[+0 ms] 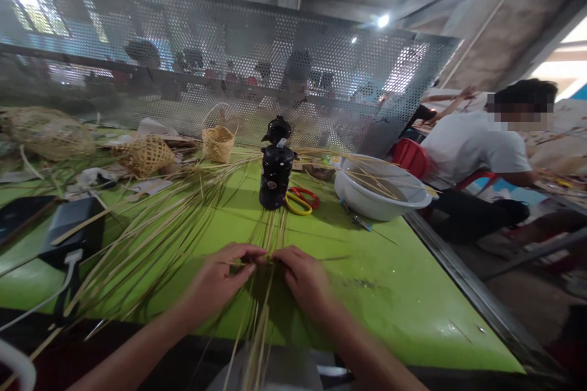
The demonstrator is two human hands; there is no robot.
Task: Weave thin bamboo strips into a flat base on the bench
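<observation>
My left hand [220,278] and my right hand [302,275] meet over the near middle of a green table [389,281]. Both pinch a bundle of thin bamboo strips [263,311] that runs from the table's front edge toward a black flask [275,164]. The fingers of both hands are curled tight around the strips where they cross. More long strips [151,226] fan out to the left across the table.
A white basin [380,189] with strips in it stands at the right, red and yellow scissors [300,198] beside the flask. Small woven baskets [217,143] lie at the back left. A black box [68,229] sits at left. A seated person in a white shirt [477,146] works at right.
</observation>
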